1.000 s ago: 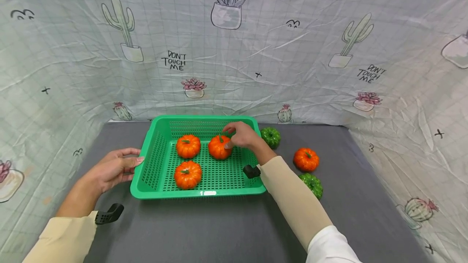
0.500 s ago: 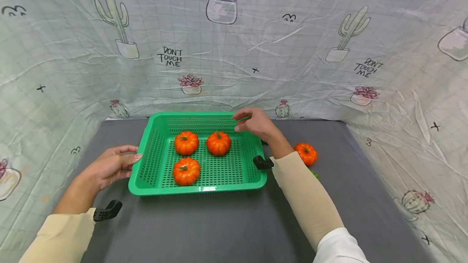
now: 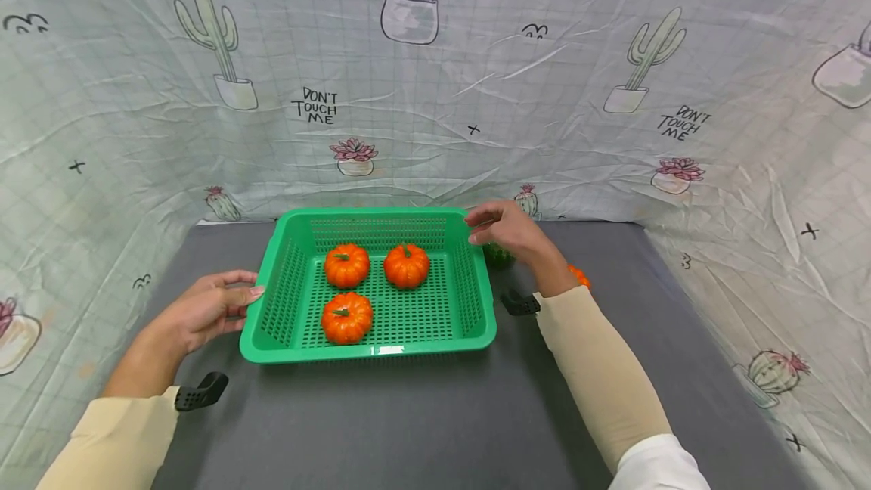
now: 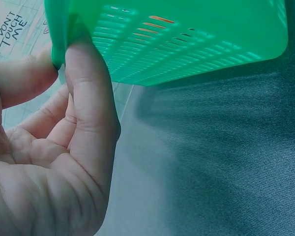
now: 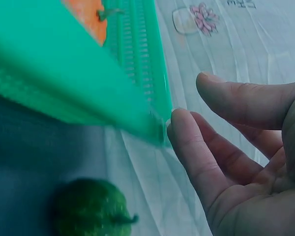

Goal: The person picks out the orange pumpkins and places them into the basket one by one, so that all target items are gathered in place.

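Observation:
A green plastic basket [image 3: 320,356] with slotted walls carries three small orange pumpkins: one at the back left [image 3: 347,266], another at the back right [image 3: 406,267], and a third pumpkin [image 3: 347,318] in front. My left hand [image 3: 207,307] pinches the basket's left rim between thumb and forefinger, as the left wrist view shows up close. At the back right corner is my right hand [image 3: 512,233], its thumb and fingers apart and nothing between them. In the right wrist view its fingertips [image 5: 182,120] are right at the rim corner. A green pumpkin [image 5: 91,209] sits below that hand.
Right of the basket, the green pumpkin and an orange pumpkin [image 3: 580,277] are mostly hidden behind the right hand and forearm. The grey table [image 3: 354,429] ends at the back against a hanging cloth [image 3: 435,150] printed with cacti, which also rises on both sides.
My right hand has let go of the back right orange pumpkin inside the basket, then moved right to the basket's corner. My left hand keeps its hold on the rim.

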Demonstrator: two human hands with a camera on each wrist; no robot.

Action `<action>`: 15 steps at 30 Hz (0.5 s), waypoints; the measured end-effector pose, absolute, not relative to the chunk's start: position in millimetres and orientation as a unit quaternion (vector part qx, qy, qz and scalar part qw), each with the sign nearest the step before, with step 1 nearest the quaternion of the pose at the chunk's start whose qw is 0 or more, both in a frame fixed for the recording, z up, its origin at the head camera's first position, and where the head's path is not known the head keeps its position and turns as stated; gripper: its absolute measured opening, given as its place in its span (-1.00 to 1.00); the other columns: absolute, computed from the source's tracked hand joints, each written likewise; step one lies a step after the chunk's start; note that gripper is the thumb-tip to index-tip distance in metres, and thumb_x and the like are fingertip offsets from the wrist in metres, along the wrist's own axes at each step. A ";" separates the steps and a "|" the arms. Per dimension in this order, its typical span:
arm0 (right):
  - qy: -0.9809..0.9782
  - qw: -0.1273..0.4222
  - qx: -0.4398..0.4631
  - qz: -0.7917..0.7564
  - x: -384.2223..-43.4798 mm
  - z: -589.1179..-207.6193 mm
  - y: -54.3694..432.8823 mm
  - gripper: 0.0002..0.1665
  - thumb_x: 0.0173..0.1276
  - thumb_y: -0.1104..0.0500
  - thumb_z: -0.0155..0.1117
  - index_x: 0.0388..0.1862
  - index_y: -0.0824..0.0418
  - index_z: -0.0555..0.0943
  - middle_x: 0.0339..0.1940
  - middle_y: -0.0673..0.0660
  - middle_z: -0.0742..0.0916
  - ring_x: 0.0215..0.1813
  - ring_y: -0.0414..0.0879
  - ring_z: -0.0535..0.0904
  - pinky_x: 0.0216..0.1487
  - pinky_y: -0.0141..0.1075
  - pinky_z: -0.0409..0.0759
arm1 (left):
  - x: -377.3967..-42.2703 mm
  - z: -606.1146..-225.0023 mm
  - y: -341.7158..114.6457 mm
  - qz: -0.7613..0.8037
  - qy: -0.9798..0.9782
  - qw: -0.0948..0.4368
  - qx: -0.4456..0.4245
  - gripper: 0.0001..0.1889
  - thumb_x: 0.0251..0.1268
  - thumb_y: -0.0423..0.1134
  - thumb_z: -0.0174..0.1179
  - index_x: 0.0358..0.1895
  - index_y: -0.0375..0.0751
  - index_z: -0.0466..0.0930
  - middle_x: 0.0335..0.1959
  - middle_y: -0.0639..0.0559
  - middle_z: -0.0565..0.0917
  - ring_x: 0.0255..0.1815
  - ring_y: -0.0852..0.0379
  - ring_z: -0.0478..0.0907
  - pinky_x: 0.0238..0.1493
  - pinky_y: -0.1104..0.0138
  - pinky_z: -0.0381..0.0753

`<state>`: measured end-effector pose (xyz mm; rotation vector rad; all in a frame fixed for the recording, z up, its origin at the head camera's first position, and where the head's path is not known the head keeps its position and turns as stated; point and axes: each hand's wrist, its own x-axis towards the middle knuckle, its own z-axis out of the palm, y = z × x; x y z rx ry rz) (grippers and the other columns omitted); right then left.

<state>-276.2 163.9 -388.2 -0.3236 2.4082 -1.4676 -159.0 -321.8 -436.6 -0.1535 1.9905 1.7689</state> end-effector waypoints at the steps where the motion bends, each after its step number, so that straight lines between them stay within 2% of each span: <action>1: 0.841 0.149 -0.113 -0.508 -275.8 -388.0 167.7 -0.45 0.37 0.42 0.37 0.34 0.34 0.58 0.37 0.39 0.62 0.38 0.27 0.54 0.41 0.11 0.56 | -159.0 -436.6 -321.6 0.645 0.725 0.235 -0.056 -0.70 0.61 -0.18 0.17 0.24 -0.05 0.34 -0.25 0.22 0.71 -0.25 0.25 0.65 -0.12 0.30 0.77; 15: 0.852 0.141 -0.070 -0.499 -269.6 -394.1 208.8 -0.45 0.39 0.40 0.36 0.35 0.39 0.55 0.40 0.41 0.59 0.41 0.28 0.52 0.45 0.12 0.53 | -157.8 -437.6 -321.0 0.667 0.706 0.232 -0.047 -0.79 0.60 -0.24 0.17 0.15 -0.02 0.43 -0.25 0.19 0.74 -0.26 0.24 0.68 -0.14 0.29 0.79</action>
